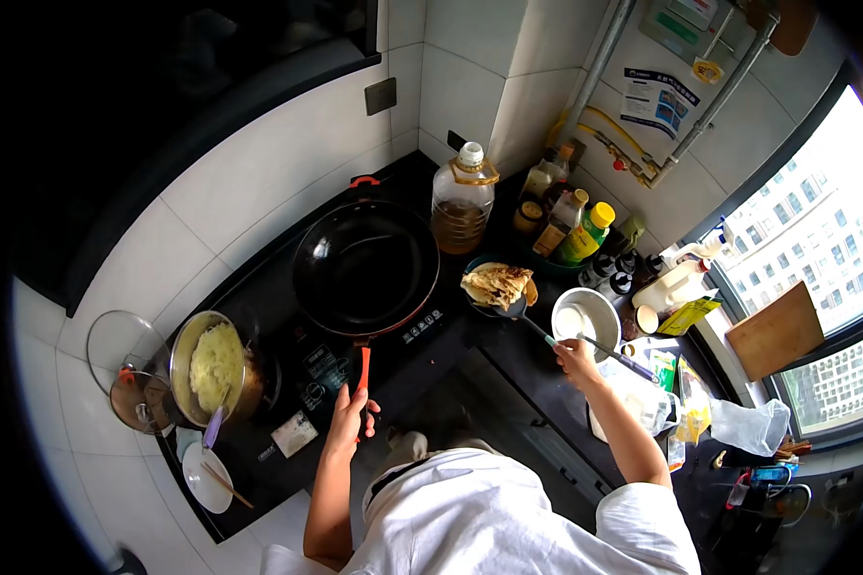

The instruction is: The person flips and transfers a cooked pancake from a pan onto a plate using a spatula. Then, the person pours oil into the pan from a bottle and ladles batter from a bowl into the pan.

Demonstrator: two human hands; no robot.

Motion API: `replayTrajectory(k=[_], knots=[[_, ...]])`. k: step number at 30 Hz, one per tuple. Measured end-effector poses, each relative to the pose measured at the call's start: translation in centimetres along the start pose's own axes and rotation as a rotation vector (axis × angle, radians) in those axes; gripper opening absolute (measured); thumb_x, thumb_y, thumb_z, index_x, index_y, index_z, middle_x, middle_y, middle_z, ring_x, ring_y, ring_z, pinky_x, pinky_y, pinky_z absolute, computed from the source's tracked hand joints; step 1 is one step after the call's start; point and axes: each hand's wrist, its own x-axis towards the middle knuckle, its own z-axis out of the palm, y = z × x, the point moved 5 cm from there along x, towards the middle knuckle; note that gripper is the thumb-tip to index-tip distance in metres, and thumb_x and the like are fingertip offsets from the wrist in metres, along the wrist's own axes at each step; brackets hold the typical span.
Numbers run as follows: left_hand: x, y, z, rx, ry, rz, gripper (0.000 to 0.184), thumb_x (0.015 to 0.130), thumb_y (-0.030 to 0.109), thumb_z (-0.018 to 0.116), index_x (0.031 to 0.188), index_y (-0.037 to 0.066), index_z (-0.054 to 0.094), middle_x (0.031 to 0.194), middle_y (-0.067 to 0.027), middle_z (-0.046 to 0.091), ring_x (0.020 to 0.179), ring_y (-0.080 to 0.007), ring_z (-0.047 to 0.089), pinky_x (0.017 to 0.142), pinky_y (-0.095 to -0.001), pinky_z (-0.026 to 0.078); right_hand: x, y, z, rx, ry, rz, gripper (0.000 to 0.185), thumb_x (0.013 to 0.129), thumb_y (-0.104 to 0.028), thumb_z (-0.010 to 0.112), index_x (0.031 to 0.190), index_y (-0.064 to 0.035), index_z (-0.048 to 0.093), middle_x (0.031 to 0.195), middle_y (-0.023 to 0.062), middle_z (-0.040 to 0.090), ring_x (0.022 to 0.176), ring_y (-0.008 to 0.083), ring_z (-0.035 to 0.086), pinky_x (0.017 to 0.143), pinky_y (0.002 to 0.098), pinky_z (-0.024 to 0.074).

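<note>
The left hand [350, 422] is gripping the red handle of the black frying pan [364, 268], which is sitting over the cooktop with only a dark sheen inside. The right hand [577, 362] is closing around the handle of a spatula [537, 329], whose dark head is touching a browned, folded flatbread [497, 285]. That flatbread is lying on a dark plate [478, 261], between the pan and a metal pot [590, 311] on the worktop [523, 379]. A large oil jug [462, 211] is standing just behind the plate, while a pot of pale yellow food [218, 364] is resting left of the pan.
</note>
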Motion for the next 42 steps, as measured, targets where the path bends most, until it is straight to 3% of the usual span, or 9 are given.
replayTrajectory(k=[4, 8, 11, 14, 18, 29, 33, 39, 42], knots=[[0.0, 0.0, 0.0, 0.001, -0.009, 0.014, 0.020, 0.097, 0.026, 0.048, 0.111, 0.013, 0.041, 0.074, -0.0072, 0.055, 0.044, -0.0095, 0.045, 0.036, -0.0234, 0.036, -0.7, -2.3, -3.0, -0.160, -0.027, -0.111, 0.030, 0.087, -0.021, 0.054, 0.110, -0.0052, 0.064, 0.066, 0.0052, 0.059, 0.047, 0.0128, 0.051, 0.040, 0.0274, 0.0398], [-0.1, 0.3, 0.2, -0.001, -0.018, 0.014, 0.017, 0.097, 0.026, 0.048, 0.109, 0.015, 0.042, 0.074, -0.0069, 0.055, 0.044, -0.0095, 0.045, 0.035, -0.0232, 0.036, -5.1, -6.3, -5.5, -0.382, 0.066, -0.260, 0.025, 0.078, -0.013, 0.059, 0.097, 0.0000, 0.069, 0.068, 0.0166, 0.064, 0.061, 0.0222, 0.063, 0.058, 0.0333, 0.0473], [-0.4, 0.6, 0.4, -0.003, -0.009, 0.017, 0.027, 0.096, 0.026, 0.049, 0.115, 0.009, 0.040, 0.074, -0.0073, 0.054, 0.044, -0.0094, 0.044, 0.038, -0.0237, 0.036, -6.8, -6.9, -6.6, -0.248, 0.010, -0.241, 0.025, 0.081, -0.009, 0.058, 0.102, 0.0040, 0.066, 0.071, 0.0094, 0.063, 0.060, 0.0153, 0.057, 0.056, 0.0287, 0.0447], [-0.2, 0.2, 0.1, -0.008, -0.017, 0.004, 0.030, 0.096, 0.025, 0.049, 0.119, 0.009, 0.039, 0.074, -0.0075, 0.054, 0.044, -0.0095, 0.044, 0.038, -0.0235, 0.036, -6.4, -6.8, -5.7, -0.063, 0.042, -0.325, 0.027, 0.086, -0.014, 0.055, 0.107, -0.0008, 0.065, 0.058, 0.0003, 0.050, 0.045, 0.0056, 0.041, 0.038, 0.0240, 0.0283], [0.1, -0.1, 0.0, -0.011, -0.026, -0.003, 0.026, 0.097, 0.026, 0.049, 0.118, 0.015, 0.040, 0.074, -0.0069, 0.056, 0.045, -0.0099, 0.046, 0.037, -0.0239, 0.036, -2.3, -4.2, -1.9, 0.174, -0.042, -0.054, 0.033, 0.090, -0.017, 0.053, 0.120, -0.0029, 0.058, 0.061, -0.0029, 0.046, 0.041, 0.0042, 0.032, 0.036, 0.0207, 0.0234], [-0.1, 0.6, 0.1, 0.025, -0.025, 0.048, 0.024, 0.097, 0.027, 0.048, 0.111, 0.008, 0.042, 0.078, -0.0100, 0.060, 0.044, -0.0106, 0.046, 0.039, -0.0230, 0.038, -1.4, -4.9, 0.1, 0.408, -0.089, -0.056, 0.029, 0.093, -0.013, 0.051, 0.121, -0.0048, 0.055, 0.060, -0.0020, 0.045, 0.039, 0.0036, 0.031, 0.034, 0.0192, 0.0220], [-0.2, 0.2, -0.1, 0.019, -0.006, 0.031, 0.035, 0.097, 0.029, 0.049, 0.124, 0.008, 0.039, 0.084, -0.0106, 0.062, 0.055, -0.0128, 0.057, 0.045, -0.0243, 0.046, -3.7, -9.3, 3.7, 0.354, -0.170, -0.308, 0.033, 0.095, -0.014, 0.050, 0.126, -0.0028, 0.052, 0.061, -0.0017, 0.047, 0.041, 0.0036, 0.032, 0.035, 0.0180, 0.0236], [-0.7, 0.7, -0.1, -0.016, 0.046, -0.025, 0.041, 0.095, 0.034, 0.050, 0.127, 0.012, 0.039, 0.096, -0.0112, 0.064, 0.070, -0.0173, 0.063, 0.056, -0.0305, 0.055, -3.9, -9.4, 6.5, 0.502, -0.361, -0.228, 0.033, 0.094, -0.013, 0.051, 0.125, -0.0021, 0.052, 0.063, -0.0007, 0.048, 0.041, 0.0028, 0.031, 0.036, 0.0173, 0.0216], [-0.7, 0.6, -0.3, -0.001, 0.031, -0.024, 0.041, 0.094, 0.037, 0.051, 0.124, 0.011, 0.040, 0.096, -0.0115, 0.064, 0.069, -0.0184, 0.063, 0.056, -0.0315, 0.055, -3.2, -6.7, 5.3, 0.238, -0.104, -0.412, 0.033, 0.094, -0.014, 0.052, 0.125, -0.0028, 0.053, 0.067, 0.0017, 0.054, 0.046, 0.0047, 0.041, 0.042, 0.0198, 0.0308]])
